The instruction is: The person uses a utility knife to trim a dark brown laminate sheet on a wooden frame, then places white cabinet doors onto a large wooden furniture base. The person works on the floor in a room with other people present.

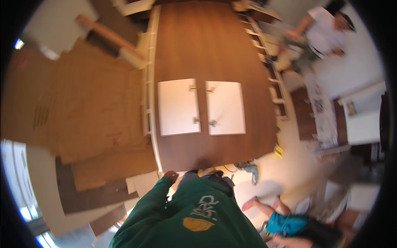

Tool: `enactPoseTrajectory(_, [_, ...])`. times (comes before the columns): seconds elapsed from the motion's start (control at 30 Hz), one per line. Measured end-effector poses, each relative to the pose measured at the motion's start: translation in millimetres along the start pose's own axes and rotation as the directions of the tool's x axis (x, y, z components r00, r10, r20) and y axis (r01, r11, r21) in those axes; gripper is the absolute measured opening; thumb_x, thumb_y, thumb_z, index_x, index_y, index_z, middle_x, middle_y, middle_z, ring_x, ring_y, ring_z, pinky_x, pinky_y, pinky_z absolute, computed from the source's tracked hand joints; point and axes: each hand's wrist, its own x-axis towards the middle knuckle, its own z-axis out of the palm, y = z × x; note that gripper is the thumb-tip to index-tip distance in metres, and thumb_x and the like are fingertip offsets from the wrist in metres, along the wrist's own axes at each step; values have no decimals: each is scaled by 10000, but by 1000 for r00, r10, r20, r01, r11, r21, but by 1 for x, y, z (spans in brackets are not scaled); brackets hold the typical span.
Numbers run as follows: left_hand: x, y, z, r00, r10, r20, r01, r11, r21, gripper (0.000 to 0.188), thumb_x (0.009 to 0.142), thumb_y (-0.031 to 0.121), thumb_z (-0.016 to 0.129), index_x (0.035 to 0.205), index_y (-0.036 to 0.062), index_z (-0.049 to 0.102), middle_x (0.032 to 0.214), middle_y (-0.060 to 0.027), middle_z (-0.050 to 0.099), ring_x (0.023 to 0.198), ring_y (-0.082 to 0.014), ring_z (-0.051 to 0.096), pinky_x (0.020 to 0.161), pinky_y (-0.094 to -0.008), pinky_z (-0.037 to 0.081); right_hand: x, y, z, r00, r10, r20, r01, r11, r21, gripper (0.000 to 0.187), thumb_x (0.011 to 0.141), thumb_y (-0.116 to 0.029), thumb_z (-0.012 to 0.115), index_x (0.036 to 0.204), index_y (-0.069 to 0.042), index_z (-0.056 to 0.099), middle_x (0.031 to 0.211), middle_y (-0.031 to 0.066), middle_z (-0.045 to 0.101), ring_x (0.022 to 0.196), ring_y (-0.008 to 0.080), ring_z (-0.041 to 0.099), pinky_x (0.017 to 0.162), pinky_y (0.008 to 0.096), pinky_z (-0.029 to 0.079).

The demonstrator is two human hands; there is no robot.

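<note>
My left hand (171, 175) is by the near left corner of a long brown wood-grain panel (215, 45); its fingers are too small and blurred to read, and I cannot tell whether it touches the edge. My right hand is out of sight. On the panel lie two white cabinet doors, a left one (178, 108) and a right one (226, 109), side by side with a narrow gap. Metal hinges (192, 88) sit along their facing edges.
Flattened cardboard (95, 103) covers the left side. A blue-grey power drill (253, 170) lies on the floor near the panel's front right, with a yellow object (278, 151) nearby. One person (326, 35) is at upper right, another (289, 223) at lower right. White-edged boards (318, 111) lie right.
</note>
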Motion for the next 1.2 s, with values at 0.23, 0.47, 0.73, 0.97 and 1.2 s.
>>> enactPoseTrajectory(0.23, [8, 79, -29, 955, -227, 193, 244, 968, -68, 373, 959, 355, 623, 956, -3, 729, 813, -104, 735, 668, -208, 706, 677, -389, 586, -30, 42, 28, 1000, 8, -29, -9, 1000, -19, 421, 920, -331, 617, 1261, -99, 707, 1246, 163, 716, 1137, 317, 684, 995, 457, 519])
enactPoseTrajectory(0.47, [34, 89, -45, 906, -274, 324, 278, 960, 36, 381, 976, 322, 601, 1116, -19, 699, 939, -133, 751, 733, -245, 740, 598, -397, 579, -63, 93, 83, 998, 51, 29, -48, 994, -95, 428, 924, -346, 609, 1269, -111, 705, 1257, 164, 711, 1150, 323, 680, 1001, 463, 518])
enactPoseTrajectory(0.73, [65, 116, -43, 890, -256, 377, 253, 966, 58, 426, 970, 339, 593, 1182, -25, 657, 976, -173, 749, 718, -272, 735, 565, -397, 577, -70, 121, 131, 990, 44, 131, -8, 965, -261, 436, 927, -363, 600, 1278, -126, 703, 1270, 165, 706, 1164, 329, 676, 1007, 469, 516])
enactPoseTrajectory(0.97, [79, 150, -42, 857, -292, 424, 260, 957, 133, 398, 977, 327, 576, 1209, 9, 631, 933, -141, 728, 695, -271, 721, 554, -405, 568, -59, 132, 172, 990, 19, 140, 30, 942, -333, 444, 930, -379, 592, 1287, -138, 701, 1280, 167, 701, 1177, 335, 672, 1012, 475, 515])
enactPoseTrajectory(1.2, [80, 156, -45, 775, -375, 508, 377, 920, 105, 259, 980, 332, 573, 973, 73, 572, 790, -77, 605, 572, -210, 582, 499, -371, 474, -73, 113, 166, 994, -32, 107, -3, 951, 308, 399, 956, -313, 626, 1328, -176, 677, 1224, 115, 728, 1067, 242, 715, 976, 435, 546])
